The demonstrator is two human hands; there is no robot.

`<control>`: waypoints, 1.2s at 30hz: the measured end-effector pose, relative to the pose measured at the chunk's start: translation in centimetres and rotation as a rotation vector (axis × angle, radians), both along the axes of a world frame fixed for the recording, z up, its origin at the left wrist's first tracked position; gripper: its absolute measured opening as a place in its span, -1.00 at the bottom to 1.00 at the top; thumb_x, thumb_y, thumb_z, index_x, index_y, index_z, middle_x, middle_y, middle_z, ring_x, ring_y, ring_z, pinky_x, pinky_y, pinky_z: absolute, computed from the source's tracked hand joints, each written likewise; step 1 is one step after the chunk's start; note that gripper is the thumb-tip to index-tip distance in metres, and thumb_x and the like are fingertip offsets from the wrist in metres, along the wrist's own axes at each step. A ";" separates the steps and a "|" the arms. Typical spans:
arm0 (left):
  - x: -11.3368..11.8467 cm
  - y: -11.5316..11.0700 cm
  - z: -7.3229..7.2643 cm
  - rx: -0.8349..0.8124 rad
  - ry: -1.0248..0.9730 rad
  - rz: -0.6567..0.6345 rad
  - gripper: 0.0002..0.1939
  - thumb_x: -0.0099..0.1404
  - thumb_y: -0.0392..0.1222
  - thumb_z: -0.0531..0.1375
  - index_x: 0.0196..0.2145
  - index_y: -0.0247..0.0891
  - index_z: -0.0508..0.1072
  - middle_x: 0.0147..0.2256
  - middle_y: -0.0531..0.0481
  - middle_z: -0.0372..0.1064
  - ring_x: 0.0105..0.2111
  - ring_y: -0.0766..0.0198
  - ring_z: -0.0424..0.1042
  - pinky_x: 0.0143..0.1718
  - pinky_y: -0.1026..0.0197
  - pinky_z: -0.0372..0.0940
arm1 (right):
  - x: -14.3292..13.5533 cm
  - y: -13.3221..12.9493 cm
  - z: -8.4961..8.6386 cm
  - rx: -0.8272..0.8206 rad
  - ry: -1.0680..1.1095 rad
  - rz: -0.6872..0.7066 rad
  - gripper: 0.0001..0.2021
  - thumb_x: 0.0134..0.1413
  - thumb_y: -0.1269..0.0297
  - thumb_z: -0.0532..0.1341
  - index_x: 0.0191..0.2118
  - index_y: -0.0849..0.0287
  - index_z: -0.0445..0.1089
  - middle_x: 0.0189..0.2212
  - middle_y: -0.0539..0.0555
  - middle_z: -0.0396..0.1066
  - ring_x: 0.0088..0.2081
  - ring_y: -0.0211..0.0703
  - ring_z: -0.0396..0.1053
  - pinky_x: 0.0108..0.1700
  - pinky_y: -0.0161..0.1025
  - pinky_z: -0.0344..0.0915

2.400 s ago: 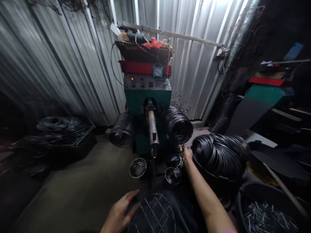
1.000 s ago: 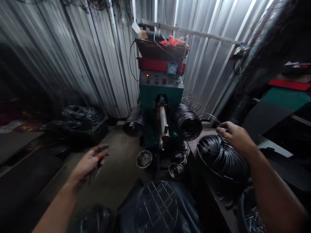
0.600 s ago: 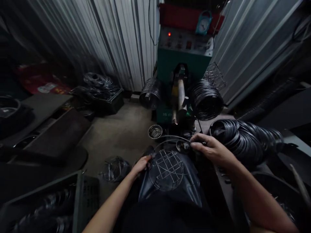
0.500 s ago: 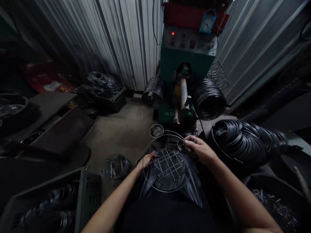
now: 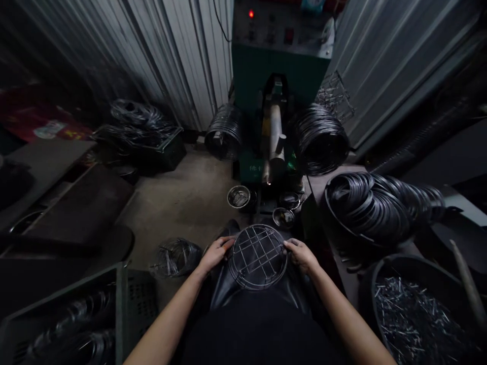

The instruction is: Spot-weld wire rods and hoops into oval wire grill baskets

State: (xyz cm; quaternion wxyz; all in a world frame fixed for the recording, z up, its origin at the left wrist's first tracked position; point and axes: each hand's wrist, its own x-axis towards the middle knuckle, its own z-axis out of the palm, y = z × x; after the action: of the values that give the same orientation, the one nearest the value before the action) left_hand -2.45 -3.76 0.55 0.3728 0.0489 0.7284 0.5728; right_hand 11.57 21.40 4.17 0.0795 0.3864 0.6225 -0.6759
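Note:
A round wire rack (image 5: 259, 256), with crossed bars inside a ring, lies over my lap. My left hand (image 5: 217, 254) pinches its left rim, and my right hand (image 5: 301, 253) pinches the rim on the right. A loose wire ring seems to rest along the rack's edge, close to both hands. Beyond the rack stands a green welding-type machine (image 5: 279, 66) with a lit red lamp, a cylindrical arm (image 5: 276, 132) and a small glow at the tip below it.
Small bowls (image 5: 238, 196) sit below the machine. Wire ring bundles (image 5: 321, 139) hang on its sides; more rings (image 5: 375, 205) fill a bin at right. A tub of short metal pins (image 5: 414, 314) is at lower right, a plastic crate (image 5: 122, 304) at lower left.
The loose ring, earlier raised and tilted above the rack, now lies down against it. My right hand has come down to the rack's rim, and my left has shifted outward. The view has tilted down.

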 end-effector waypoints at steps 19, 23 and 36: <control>1.9 -2.4 1.2 0.047 -0.125 -0.099 -0.09 -0.04 -0.09 0.35 0.23 -0.27 0.12 -0.31 0.04 0.40 -0.44 0.37 0.33 -0.36 0.30 0.26 | 0.1 0.7 -3.7 0.390 0.202 0.122 -0.78 -0.07 0.18 0.20 -0.28 0.12 0.48 -0.29 0.08 0.51 -0.19 -0.04 0.42 -0.09 -0.16 0.30; 1.8 -1.9 0.2 -0.110 0.058 -0.154 -0.15 0.02 -0.10 0.26 0.25 -0.26 0.09 -0.39 0.08 0.37 -0.57 0.39 0.24 -0.53 0.32 0.21 | -0.4 0.7 -3.8 0.384 0.224 0.110 -0.71 -0.06 0.26 0.17 -0.16 0.14 0.45 -0.22 0.08 0.51 -0.14 -0.06 0.42 -0.03 -0.14 0.29; 0.1 -1.2 0.7 -0.266 0.241 -0.365 -0.19 -0.01 -0.16 0.21 0.22 -0.34 0.17 -0.17 -0.05 0.49 -0.17 0.05 0.44 -0.14 0.16 0.30 | -1.6 0.8 -3.7 0.380 0.230 0.277 -0.61 -0.01 0.42 0.08 -0.06 0.08 0.47 -0.04 0.01 0.46 0.08 -0.06 0.32 0.21 -0.03 0.11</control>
State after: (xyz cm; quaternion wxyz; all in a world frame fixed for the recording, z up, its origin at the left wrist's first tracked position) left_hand -2.33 -4.96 1.23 0.3836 0.1980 0.8156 0.3852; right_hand 9.99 22.18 0.52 0.0260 0.2261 0.7903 -0.5688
